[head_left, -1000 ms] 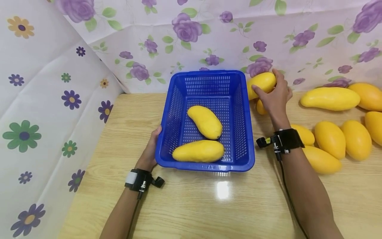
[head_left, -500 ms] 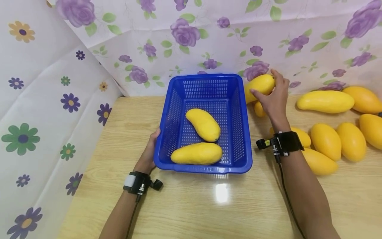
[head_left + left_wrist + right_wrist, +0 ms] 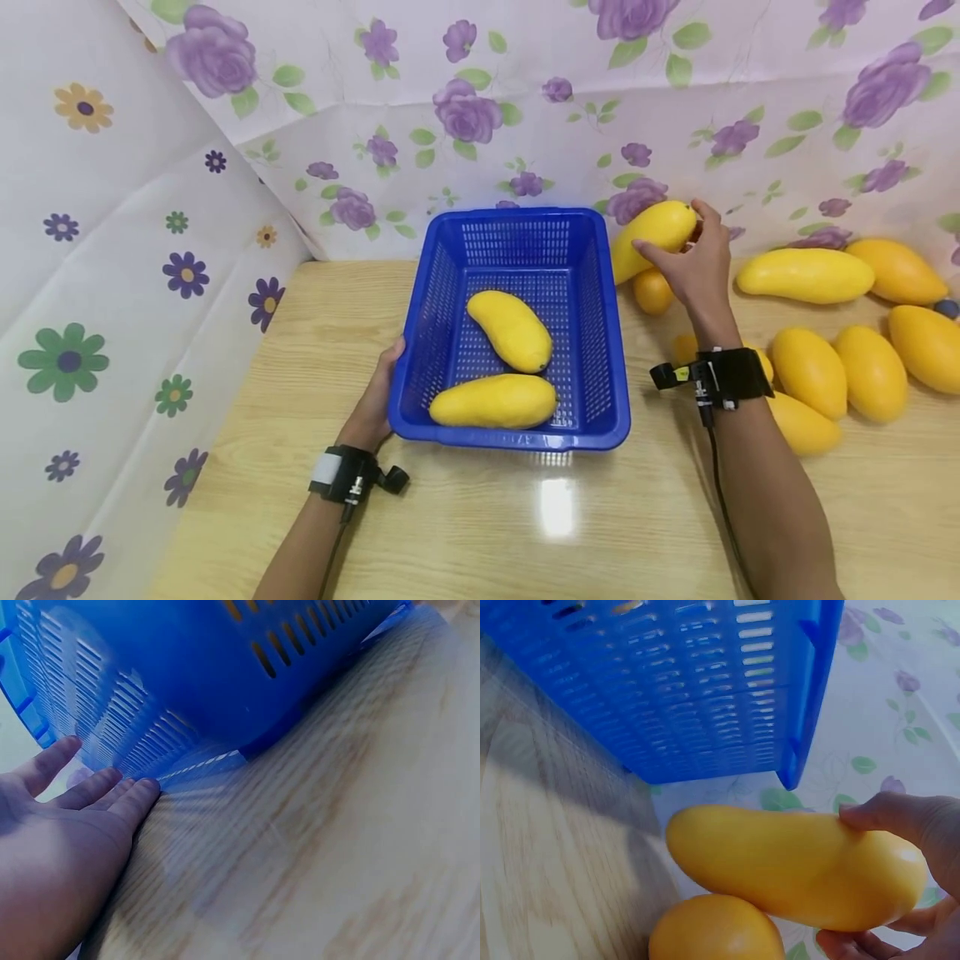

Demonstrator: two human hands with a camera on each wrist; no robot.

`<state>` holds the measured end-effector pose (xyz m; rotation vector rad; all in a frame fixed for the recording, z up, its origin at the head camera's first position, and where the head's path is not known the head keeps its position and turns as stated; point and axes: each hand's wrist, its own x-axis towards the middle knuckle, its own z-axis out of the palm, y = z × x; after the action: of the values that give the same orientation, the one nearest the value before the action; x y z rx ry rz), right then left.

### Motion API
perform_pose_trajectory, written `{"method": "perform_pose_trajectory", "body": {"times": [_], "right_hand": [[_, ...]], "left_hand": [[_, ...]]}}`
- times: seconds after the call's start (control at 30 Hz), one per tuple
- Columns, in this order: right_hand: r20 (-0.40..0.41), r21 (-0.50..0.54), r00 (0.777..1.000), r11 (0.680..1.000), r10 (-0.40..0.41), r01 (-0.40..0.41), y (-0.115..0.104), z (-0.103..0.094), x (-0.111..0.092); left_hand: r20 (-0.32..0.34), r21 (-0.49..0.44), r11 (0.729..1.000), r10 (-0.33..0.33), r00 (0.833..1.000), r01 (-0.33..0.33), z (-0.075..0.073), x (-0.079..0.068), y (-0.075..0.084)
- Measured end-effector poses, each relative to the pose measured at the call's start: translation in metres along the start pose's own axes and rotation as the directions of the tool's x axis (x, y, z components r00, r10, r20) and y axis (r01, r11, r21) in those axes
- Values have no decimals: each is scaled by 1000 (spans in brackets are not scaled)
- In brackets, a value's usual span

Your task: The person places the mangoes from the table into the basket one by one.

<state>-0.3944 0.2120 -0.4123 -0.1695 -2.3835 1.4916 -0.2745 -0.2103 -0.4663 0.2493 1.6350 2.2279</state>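
Note:
A blue plastic basket (image 3: 517, 437) with slotted walls stands on the table, two yellow mangoes inside: one mango (image 3: 510, 331) slanting in the middle, another mango (image 3: 492, 402) lying along the near wall. Against the basket's left wall rest the straight fingertips of my left hand (image 3: 375, 400); in the left wrist view the hand (image 3: 67, 817) touches the slots low down. To the right of the basket, my right hand (image 3: 701, 262) holds a long mango (image 3: 795, 862) between thumb and fingers at one end. Just beneath it sits a rounder orange-yellow mango (image 3: 716, 934).
Several mangoes lie to the right, among them a long mango (image 3: 806, 275) near the back and an oval mango (image 3: 810, 372) closer. A flowered cloth (image 3: 465, 150) hangs behind the wooden table (image 3: 465, 533), and another cloth (image 3: 135, 275) hangs at the left.
The head view has shifted slightly, so everything sits lower in it. My right hand keeps hold of the long mango, which has tilted a little more upright beside the basket. The left hand stays put.

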Motion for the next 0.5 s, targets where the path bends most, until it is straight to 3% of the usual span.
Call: {"method": "perform_pose_trajectory", "body": {"times": [0.27, 0.5], "right_hand": [[50, 3, 999, 1000, 12, -13, 2, 2, -2], [49, 7, 998, 999, 38, -38, 0, -5, 0]], "left_hand": [[-8, 8, 1000, 7, 1000, -6, -3, -5, 2], [-14, -10, 1000, 8, 1000, -8, -2, 0, -2]]}}
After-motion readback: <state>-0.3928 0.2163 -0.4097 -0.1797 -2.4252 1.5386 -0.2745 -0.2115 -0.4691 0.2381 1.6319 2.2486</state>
